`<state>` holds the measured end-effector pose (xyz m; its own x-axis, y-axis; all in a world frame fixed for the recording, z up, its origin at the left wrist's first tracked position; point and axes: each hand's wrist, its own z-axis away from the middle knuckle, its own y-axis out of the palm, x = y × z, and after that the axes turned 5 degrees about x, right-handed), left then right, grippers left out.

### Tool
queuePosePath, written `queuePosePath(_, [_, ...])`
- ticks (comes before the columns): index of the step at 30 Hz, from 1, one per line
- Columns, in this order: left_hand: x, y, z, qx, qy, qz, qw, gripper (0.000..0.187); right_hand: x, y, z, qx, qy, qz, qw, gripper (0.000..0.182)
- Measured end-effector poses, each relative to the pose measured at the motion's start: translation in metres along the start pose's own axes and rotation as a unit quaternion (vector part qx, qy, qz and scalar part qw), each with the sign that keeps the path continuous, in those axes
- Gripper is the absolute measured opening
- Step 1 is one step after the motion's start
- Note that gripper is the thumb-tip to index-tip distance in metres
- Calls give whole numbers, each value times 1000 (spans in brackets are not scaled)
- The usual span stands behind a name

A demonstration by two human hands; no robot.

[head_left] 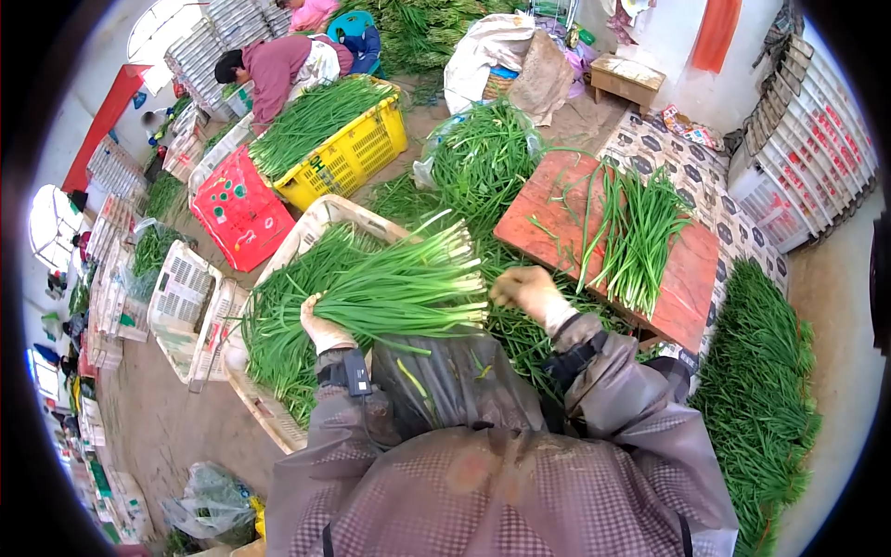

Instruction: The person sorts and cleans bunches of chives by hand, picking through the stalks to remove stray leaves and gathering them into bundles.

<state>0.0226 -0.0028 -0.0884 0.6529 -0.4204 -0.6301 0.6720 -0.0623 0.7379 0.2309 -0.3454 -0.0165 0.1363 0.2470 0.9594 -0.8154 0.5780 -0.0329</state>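
My left hand [325,327] is wrapped round the leafy side of a big bunch of garlic chives [399,283]. The bunch lies across my lap and over a white plastic crate [325,212], its pale stem ends fanned to the right. Just right of those ends is my right hand [531,293], gloved, with fingers curled in; whatever is in them, if anything, is hidden. More loose chives [640,241] rest on a reddish low table [548,200] beyond my right hand. Dark plastic [464,376] covers my lap.
A yellow crate [348,162] full of chives and a red panel [239,209] stand ahead. Another person [288,70] bends over nearby. Chives are heaped on the floor at right [756,399]. Stacked white crates [803,158] line the right wall; a bagged pile [483,153] sits behind the table.
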Motion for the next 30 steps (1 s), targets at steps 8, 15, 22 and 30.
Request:
queuePosePath(8, [7, 3, 6, 34, 32, -15, 999, 10, -44, 49, 12, 58, -284, 451, 844, 38])
queuePosePath(15, [3, 3, 10, 50, -15, 43, 998, 11, -43, 11, 22, 89, -201, 356, 908, 25])
queuePosePath(22, [4, 4, 7, 30, -26, 37, 999, 9, -6, -3, 63, 60, -17, 650, 757, 47])
queuePosePath(30, [5, 20, 24, 61, -38, 50, 996, 9, 16, 136, 22, 82, -193, 292, 933, 34])
